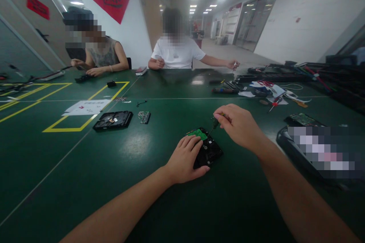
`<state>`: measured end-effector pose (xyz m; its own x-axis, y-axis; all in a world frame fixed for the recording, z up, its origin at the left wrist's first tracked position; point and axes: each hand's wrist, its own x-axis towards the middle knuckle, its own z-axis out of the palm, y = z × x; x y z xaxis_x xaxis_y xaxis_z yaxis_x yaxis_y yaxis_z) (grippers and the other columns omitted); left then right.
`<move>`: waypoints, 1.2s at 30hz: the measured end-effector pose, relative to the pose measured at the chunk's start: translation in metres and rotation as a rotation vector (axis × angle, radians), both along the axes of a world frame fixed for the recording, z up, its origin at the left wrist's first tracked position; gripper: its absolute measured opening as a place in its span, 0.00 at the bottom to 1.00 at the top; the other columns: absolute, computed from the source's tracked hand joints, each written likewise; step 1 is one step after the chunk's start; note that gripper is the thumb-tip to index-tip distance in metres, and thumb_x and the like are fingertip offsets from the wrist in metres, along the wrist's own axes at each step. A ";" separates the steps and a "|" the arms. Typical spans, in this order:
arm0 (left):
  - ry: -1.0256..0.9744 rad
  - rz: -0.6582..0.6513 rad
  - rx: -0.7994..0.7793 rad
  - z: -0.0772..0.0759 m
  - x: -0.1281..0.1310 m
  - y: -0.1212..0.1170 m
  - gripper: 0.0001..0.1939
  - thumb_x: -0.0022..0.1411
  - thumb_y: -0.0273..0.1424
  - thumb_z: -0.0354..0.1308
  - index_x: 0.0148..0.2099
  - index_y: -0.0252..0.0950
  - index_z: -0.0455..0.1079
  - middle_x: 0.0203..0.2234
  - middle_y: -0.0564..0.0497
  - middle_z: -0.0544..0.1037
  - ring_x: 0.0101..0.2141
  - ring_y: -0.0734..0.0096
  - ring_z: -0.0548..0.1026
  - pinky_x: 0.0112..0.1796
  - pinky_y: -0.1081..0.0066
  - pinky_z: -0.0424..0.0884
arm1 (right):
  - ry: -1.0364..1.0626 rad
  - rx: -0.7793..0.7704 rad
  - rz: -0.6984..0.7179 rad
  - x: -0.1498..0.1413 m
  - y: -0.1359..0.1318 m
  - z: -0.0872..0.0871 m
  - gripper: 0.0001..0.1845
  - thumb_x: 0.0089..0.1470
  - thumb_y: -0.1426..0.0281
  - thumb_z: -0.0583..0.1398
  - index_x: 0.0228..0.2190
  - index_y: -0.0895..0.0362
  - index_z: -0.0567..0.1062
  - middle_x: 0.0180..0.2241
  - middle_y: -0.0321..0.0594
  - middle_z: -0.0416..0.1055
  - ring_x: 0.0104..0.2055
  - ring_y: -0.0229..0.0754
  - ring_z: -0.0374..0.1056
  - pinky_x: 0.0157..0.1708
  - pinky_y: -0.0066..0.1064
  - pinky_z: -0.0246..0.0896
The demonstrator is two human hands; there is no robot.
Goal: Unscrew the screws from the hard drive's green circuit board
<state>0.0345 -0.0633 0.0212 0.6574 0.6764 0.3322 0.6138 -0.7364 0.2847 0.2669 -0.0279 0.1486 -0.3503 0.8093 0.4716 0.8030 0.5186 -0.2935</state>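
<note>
A black hard drive with a green circuit board on its upper face lies on the green tabletop in front of me. My left hand grips the drive from the left, fingers across it and thumb along its near edge, hiding part of it. Pinched in my right hand is a screwdriver, tilted, its thin shaft reaching down to the drive beside the board's right edge. The exact spot the tip touches is too small to make out.
Left of me lie another hard drive, a loose circuit board and a paper sheet. A red-handled screwdriver, cables and a blurred black object are to the right. Two people sit across the table.
</note>
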 end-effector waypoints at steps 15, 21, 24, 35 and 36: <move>-0.020 0.002 -0.014 0.002 0.000 -0.001 0.45 0.61 0.56 0.62 0.71 0.36 0.58 0.65 0.36 0.66 0.65 0.41 0.62 0.66 0.41 0.55 | 0.001 -0.019 0.047 -0.005 -0.003 0.001 0.10 0.67 0.70 0.57 0.45 0.54 0.78 0.44 0.44 0.79 0.47 0.49 0.74 0.48 0.39 0.64; 0.000 0.001 -0.004 0.001 0.000 0.000 0.46 0.61 0.56 0.61 0.71 0.33 0.58 0.65 0.35 0.66 0.65 0.41 0.62 0.66 0.42 0.55 | -0.032 -0.004 -0.108 -0.005 0.000 -0.003 0.12 0.65 0.59 0.61 0.37 0.55 0.76 0.37 0.44 0.75 0.37 0.46 0.70 0.37 0.36 0.60; -0.001 0.000 -0.005 0.001 0.000 0.000 0.46 0.61 0.56 0.61 0.71 0.35 0.58 0.65 0.35 0.65 0.65 0.41 0.62 0.66 0.41 0.55 | -0.030 -0.013 -0.125 -0.005 -0.001 -0.004 0.16 0.63 0.54 0.63 0.33 0.54 0.75 0.33 0.41 0.75 0.33 0.45 0.68 0.33 0.35 0.57; -0.008 -0.004 -0.013 0.001 0.000 0.000 0.45 0.62 0.56 0.61 0.72 0.36 0.58 0.65 0.37 0.65 0.65 0.40 0.62 0.66 0.40 0.56 | 0.011 -0.061 0.010 -0.004 -0.003 -0.001 0.11 0.65 0.73 0.57 0.46 0.55 0.77 0.43 0.44 0.80 0.43 0.47 0.75 0.45 0.38 0.65; -0.010 -0.004 -0.014 0.001 0.000 0.000 0.45 0.62 0.56 0.61 0.71 0.37 0.58 0.65 0.37 0.66 0.65 0.40 0.62 0.65 0.40 0.57 | 0.014 -0.055 0.017 -0.004 -0.003 -0.001 0.11 0.66 0.73 0.56 0.45 0.55 0.77 0.43 0.44 0.80 0.43 0.47 0.75 0.46 0.38 0.65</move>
